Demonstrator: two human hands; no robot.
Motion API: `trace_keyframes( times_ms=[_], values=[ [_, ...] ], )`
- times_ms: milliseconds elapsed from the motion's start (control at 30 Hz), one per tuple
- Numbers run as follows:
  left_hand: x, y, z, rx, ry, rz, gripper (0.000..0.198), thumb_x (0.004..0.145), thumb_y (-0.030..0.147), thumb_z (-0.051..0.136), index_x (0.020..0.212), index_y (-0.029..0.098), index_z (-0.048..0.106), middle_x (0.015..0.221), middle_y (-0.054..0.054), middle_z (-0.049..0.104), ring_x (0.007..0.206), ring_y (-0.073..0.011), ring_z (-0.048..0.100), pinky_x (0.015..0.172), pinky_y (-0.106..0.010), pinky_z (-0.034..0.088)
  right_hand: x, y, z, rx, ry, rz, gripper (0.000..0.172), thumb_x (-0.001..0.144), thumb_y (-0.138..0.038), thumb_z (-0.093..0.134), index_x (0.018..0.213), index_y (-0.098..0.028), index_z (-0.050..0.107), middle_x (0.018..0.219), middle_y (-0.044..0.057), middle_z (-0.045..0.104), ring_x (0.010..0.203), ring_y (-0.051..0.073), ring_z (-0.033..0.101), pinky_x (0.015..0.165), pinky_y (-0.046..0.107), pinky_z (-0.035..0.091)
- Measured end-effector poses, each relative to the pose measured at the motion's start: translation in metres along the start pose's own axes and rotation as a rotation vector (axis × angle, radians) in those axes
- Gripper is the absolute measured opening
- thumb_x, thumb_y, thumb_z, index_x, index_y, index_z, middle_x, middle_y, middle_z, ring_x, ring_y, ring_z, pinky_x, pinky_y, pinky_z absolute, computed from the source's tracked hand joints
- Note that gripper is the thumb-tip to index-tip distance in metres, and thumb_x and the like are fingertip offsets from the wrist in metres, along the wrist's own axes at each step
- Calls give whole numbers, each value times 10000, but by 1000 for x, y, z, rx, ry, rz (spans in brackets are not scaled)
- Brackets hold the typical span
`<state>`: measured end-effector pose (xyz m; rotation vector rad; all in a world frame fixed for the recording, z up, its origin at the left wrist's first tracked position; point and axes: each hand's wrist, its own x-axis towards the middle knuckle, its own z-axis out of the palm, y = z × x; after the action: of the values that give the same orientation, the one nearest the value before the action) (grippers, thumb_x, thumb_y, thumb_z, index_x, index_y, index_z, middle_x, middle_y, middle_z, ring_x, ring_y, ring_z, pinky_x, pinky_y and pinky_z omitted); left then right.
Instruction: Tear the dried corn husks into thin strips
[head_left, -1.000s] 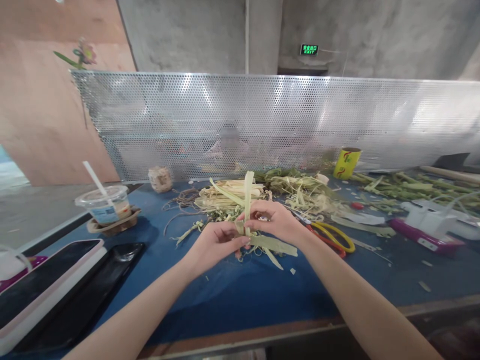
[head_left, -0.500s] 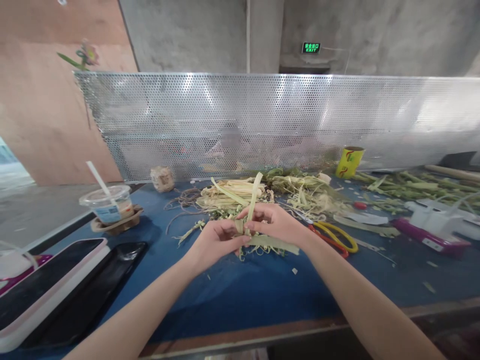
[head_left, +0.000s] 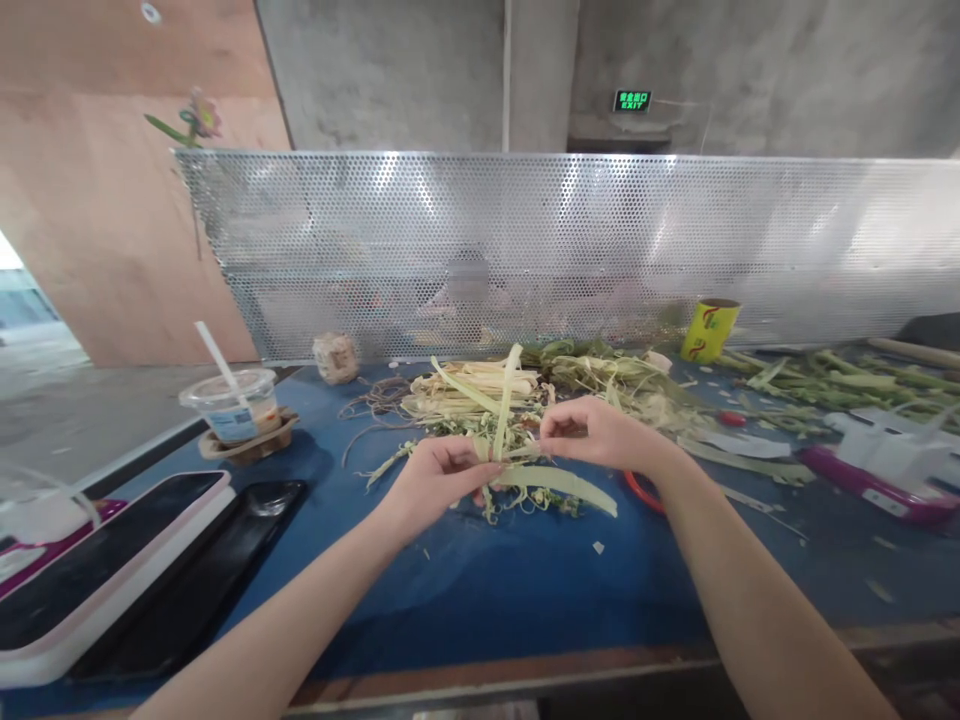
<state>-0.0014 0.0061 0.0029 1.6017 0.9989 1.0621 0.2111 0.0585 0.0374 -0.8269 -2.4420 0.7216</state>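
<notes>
My left hand (head_left: 439, 480) is closed in a pinch on a bundle of pale green leaf strips (head_left: 525, 472) just above the blue table (head_left: 525, 590). One strip (head_left: 504, 400) stands up from the pinch and a wider one lies out to the right. My right hand (head_left: 600, 432) pinches a thin strip a little right of the left hand, its fingers curled. Behind both hands lies a heap of cut leaf strips (head_left: 480, 390).
A lidded plastic cup with a straw (head_left: 232, 405) stands at the left, with a phone (head_left: 97, 560) and a black tray (head_left: 202, 570) nearer me. Red and yellow scissors (head_left: 645, 490) peek from under my right wrist. A yellow can (head_left: 709, 330), more green stalks (head_left: 840, 375) and a perforated metal screen (head_left: 570, 250) lie behind.
My right hand has moved right and away from the left, drawing a thin strip out sideways. The upright strip now leans slightly. The camera has shifted a little left.
</notes>
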Motion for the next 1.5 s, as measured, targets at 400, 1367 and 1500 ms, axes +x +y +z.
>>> trace_keyframes(
  times_ms=[400,1367,1500],
  values=[
    [2,-3,5,83,29,-42,119,646,203,609,569,126,561,515,29,570,447,-64,506,481,-179,400,2,-19,16,131,-108,-245,167,826,-285,469,818,-160,580,837,36,592,764,116,536,698,240,426],
    [-1,0,13,-3,-66,-89,277,639,374,647,581,110,590,498,21,526,430,-68,468,457,-195,396,10,-21,42,82,111,34,135,754,-308,527,773,-202,445,695,-25,514,551,77,463,486,200,363],
    [-1,-1,12,9,-64,-75,290,647,404,633,606,121,585,500,24,519,436,-80,480,456,-202,397,11,-20,42,121,136,46,231,729,-372,560,840,-205,445,785,-2,548,557,81,492,478,205,386]
  ],
)
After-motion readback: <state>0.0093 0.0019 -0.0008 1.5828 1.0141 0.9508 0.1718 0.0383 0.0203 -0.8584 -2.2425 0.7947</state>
